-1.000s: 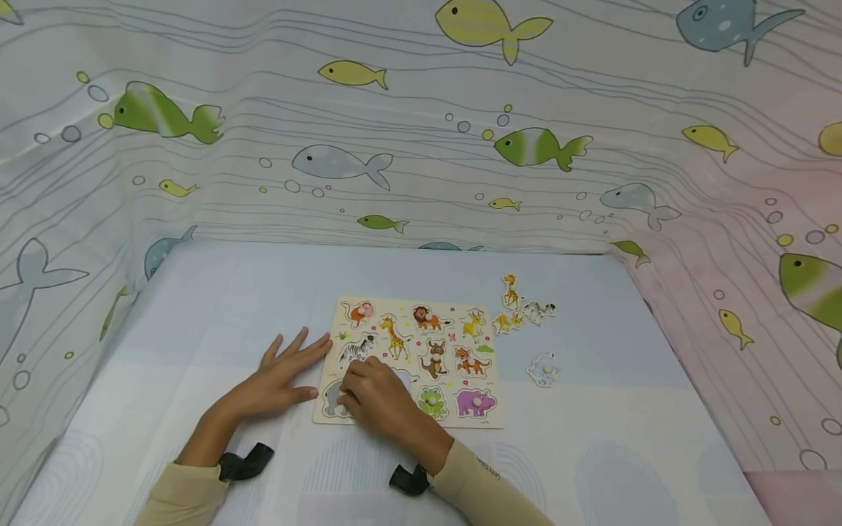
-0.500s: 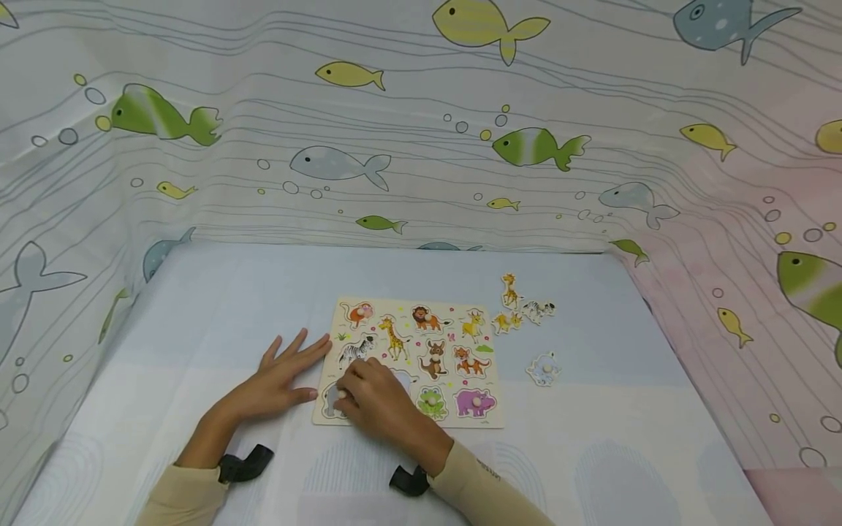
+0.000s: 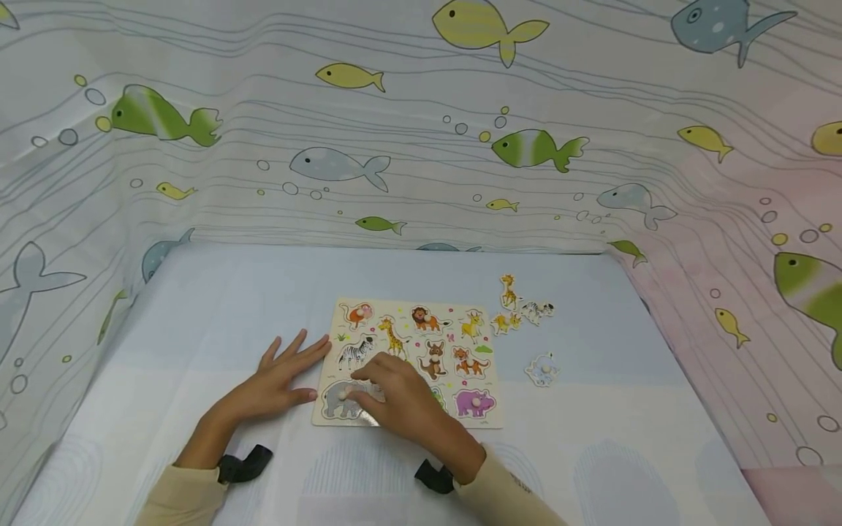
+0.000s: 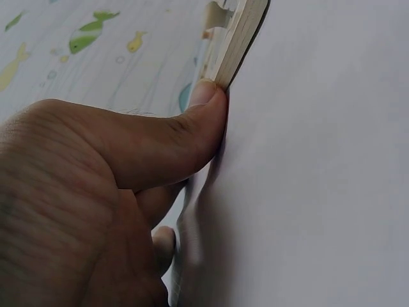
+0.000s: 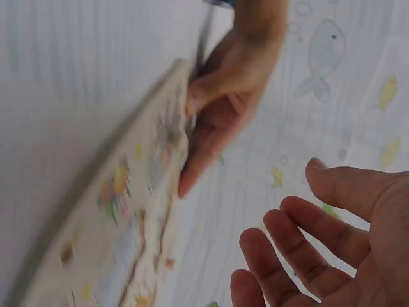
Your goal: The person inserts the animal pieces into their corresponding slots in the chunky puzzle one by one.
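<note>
From my end, the elephant [image 3: 337,405] lies in the near left corner of the board [image 3: 384,305] and looks set in its slot, though I can't confirm that it is fully flush. My right hand [image 3: 403,398] is over the board just beside the elephant's knob, thumb and fingers spread apart and pinching nothing. My left hand [image 3: 279,380] lies along the board's left edge, fingers fanned, thumb touching the rim. I judge this to be the tail end of seating the elephant. The board's giraffe place [image 3: 391,336] and zebra place [image 3: 356,353] show no knobs, so I take both as unfilled. The next move would call for a reach past the board's right side, where the loose giraffe [image 3: 508,292], loose zebra [image 3: 538,312] and yellow piece [image 3: 506,323] lie toward its far corner, the pale blue piece [image 3: 543,370] nearer me. I'd want the left hand steadying the board for each press.
</note>
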`<state>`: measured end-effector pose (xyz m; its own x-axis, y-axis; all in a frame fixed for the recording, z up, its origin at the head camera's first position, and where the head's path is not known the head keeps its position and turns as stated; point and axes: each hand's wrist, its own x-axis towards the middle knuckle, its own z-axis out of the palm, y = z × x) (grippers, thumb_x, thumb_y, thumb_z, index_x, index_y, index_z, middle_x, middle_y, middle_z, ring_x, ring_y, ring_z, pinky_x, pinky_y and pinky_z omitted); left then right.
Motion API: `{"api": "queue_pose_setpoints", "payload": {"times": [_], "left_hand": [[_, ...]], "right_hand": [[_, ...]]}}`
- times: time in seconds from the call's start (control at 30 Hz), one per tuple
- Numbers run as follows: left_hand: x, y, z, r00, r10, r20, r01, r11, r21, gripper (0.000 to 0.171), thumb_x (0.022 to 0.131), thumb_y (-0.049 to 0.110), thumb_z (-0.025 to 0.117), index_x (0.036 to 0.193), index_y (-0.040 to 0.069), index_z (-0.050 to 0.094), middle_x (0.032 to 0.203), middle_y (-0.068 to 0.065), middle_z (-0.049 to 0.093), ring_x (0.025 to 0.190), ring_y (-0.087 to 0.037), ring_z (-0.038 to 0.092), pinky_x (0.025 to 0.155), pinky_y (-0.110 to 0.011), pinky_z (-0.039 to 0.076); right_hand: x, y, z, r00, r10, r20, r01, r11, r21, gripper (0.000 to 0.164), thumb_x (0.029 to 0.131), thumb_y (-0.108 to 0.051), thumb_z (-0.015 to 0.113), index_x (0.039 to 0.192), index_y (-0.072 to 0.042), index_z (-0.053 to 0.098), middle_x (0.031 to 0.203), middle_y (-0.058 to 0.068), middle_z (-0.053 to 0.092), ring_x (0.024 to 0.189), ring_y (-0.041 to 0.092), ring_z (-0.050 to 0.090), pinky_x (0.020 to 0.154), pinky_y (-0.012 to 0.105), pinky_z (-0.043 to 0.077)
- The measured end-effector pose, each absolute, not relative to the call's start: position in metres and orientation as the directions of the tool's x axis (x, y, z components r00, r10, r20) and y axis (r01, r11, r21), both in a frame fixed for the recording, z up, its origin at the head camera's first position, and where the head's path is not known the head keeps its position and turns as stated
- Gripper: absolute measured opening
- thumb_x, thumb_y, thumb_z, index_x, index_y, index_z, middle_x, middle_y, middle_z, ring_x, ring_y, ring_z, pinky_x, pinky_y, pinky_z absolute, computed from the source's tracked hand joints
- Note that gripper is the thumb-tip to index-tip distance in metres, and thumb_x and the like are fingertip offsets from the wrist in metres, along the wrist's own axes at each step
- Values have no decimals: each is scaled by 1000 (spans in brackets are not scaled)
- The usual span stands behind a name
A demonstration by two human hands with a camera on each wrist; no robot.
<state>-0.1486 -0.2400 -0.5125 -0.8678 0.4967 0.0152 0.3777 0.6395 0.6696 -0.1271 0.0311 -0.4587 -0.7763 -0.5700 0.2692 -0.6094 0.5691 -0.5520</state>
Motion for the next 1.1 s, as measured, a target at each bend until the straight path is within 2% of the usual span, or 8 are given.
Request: {"api": "queue_pose_setpoints", "payload": {"times": [0.13,0.3,0.47,0.83,0.9,1.0,1.07,1.1], "left_hand": [[-149,-239,-512,-869,494,6,372,646,666,80,84,28,76,153,8,40,159,-19,35,151,-52,11,119,-66,-9],[-149,-239,-511,-874,485,0,363,654,664,82,82,25,77,153,7,39,159,-19,35,151,-53,10,119,-67,-9],[-149,-238,-509,-878,478,-19,348,667,659,83,82,23,77,153,8,39,160,-18,34,151,-52,9,119,-67,-10],[-151,-237,-509,-877,476,-69,323,687,651,84,82,21,77,155,10,37,163,-14,31,153,-48,6,120,-65,-12],[-151,-237,-510,-875,480,-64,328,686,649,84,82,22,77,155,10,37,162,-14,31,153,-49,7,119,-66,-11],[-151,-237,-510,-875,480,-64,330,687,648,84,82,21,77,155,10,37,162,-14,31,153,-49,7,119,-66,-11],[-150,-237,-510,-876,479,-62,330,687,648,84,82,21,77,155,10,37,162,-14,31,153,-49,7,119,-66,-10],[-150,-237,-509,-877,477,-62,328,687,649,84,82,21,77,155,10,37,162,-14,31,153,-49,7,119,-66,-10]], "right_hand": [[-131,56,-447,-797,-526,297,-580,528,-621,23,92,-22,73,112,-11,72,101,4,69,91,17,65,72,20,54],[-140,97,-438,-852,-437,289,-508,553,-661,23,92,-18,73,113,-11,71,103,4,69,92,16,65,69,32,57],[-150,143,-431,-914,-308,263,-403,628,-665,23,92,-16,73,114,-10,71,103,0,69,94,13,64,77,41,58],[-158,237,-440,-945,-117,306,-276,787,-551,23,93,-13,71,116,-7,71,105,5,70,95,21,68,81,44,60],[-159,251,-443,-943,-110,316,-272,800,-535,23,92,-10,71,115,-8,71,104,5,70,94,20,67,80,33,60],[-159,269,-449,-943,-130,307,-279,811,-514,24,90,-6,72,114,-8,72,104,5,70,94,20,66,78,28,60],[-159,279,-453,-940,-161,301,-299,812,-501,26,89,-3,73,115,-8,72,106,5,70,96,22,67,78,29,60],[-159,283,-454,-941,-171,294,-303,813,-498,28,88,-2,73,115,-8,72,107,6,70,96,24,67,78,34,61]]}}
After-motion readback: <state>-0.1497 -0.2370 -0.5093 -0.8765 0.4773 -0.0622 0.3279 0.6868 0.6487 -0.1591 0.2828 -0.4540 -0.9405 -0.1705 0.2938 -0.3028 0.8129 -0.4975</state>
